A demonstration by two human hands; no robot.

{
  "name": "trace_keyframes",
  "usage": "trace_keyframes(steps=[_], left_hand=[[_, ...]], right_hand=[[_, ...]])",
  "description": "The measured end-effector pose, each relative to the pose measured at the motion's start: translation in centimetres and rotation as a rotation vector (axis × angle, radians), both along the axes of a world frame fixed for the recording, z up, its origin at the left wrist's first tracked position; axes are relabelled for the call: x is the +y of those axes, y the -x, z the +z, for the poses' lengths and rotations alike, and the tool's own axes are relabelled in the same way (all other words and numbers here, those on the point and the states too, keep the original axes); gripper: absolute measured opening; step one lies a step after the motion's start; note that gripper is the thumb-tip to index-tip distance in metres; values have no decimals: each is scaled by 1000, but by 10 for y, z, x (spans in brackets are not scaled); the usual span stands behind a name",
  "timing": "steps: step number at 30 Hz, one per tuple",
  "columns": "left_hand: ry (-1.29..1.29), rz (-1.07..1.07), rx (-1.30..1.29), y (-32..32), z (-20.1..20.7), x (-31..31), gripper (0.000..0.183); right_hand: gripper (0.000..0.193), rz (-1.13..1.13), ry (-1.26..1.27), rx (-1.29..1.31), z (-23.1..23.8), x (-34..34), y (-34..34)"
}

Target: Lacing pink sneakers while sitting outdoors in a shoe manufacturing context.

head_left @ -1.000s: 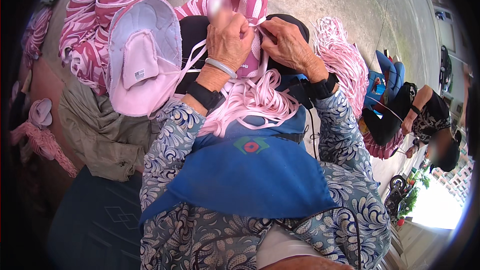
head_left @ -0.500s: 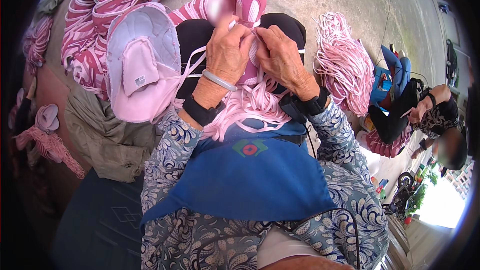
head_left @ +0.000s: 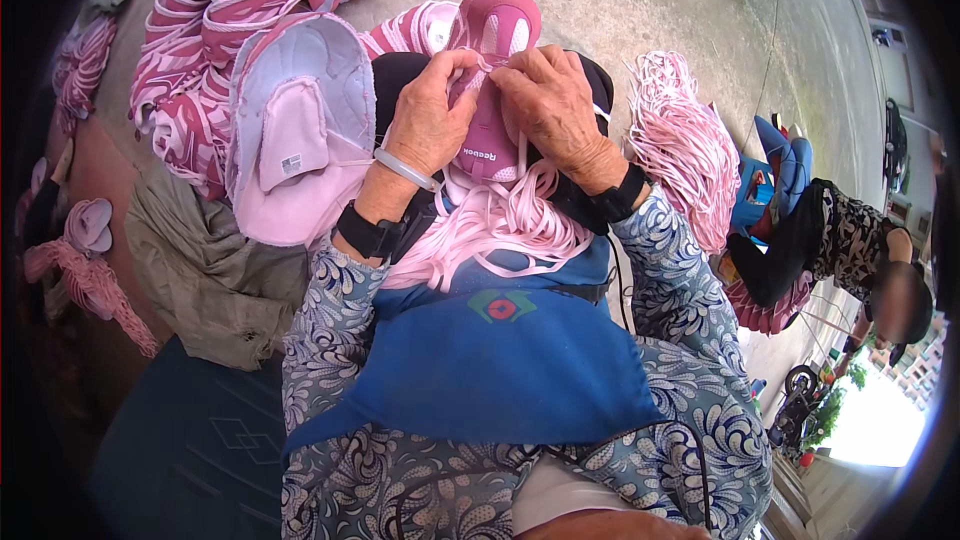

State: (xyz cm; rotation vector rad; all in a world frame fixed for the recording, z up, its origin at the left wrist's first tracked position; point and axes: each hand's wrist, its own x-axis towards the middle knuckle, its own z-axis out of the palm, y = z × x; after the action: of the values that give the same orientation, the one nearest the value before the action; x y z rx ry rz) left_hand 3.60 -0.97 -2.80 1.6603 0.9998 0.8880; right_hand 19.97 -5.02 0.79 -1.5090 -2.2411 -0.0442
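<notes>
A pink sneaker upper [head_left: 497, 12] with white mesh parts lies over my dark-trousered knees, its rounded toe pointing away from me. My left hand [head_left: 430, 120] is closed at its left edge, thumb and forefinger pinching a thin pink shoelace [head_left: 484, 66] near the eyelets. From the right, my right hand [head_left: 555, 105] has its fingertips pressed together at the same lace, over the middle of the upper. The pinched ends are partly hidden by the fingers. Below the hands, the tongue [head_left: 488, 147] shows. Loose pink laces [head_left: 500, 225] are heaped in my lap on a blue apron.
Left of my knees rests another upper, its grey lining [head_left: 345, 65] showing. Stacked pink uppers [head_left: 215, 25] lie beyond it, near a drab cloth [head_left: 205, 280]. A lace bundle [head_left: 680, 145] lies at the right. Further right, another person [head_left: 850, 240] sits beside more uppers.
My hands have shifted apart, uncovering more of the tongue. The right hand has turned over the upper. A lace stretched leftward from my left hand no longer shows there. The view has shifted slightly.
</notes>
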Motion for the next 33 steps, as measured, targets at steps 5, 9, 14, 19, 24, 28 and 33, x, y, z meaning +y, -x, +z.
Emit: trace_keyframes(steps=[5, 9, 14, 19, 24, 28, 33], left_hand=[[-88, -96, 148, 8, 7, 0, 45], [-255, -12, 284, 6, 0, 0, 51], [-307, 63, 325, -3, -2, 4, 41], [-401, 74, 416, -4, -11, 4, 40], [-314, -76, 535, 0, -6, 18, 34], [-275, -197, 439, 12, -3, 33, 25], [-191, -239, 287, 12, -2, 32, 20]], right_hand=[[14, 90, 424, 551, 37, -19, 15], [10, 564, 729, 890, 66, -45, 50], [14, -295, 266, 369, 4, -7, 32], [16, -466, 312, 214, -4, 5, 46], [16, -482, 207, 207, -26, 2, 42], [16, -465, 174, 241, -29, 3, 43], [18, -420, 141, 112, -27, -3, 42]])
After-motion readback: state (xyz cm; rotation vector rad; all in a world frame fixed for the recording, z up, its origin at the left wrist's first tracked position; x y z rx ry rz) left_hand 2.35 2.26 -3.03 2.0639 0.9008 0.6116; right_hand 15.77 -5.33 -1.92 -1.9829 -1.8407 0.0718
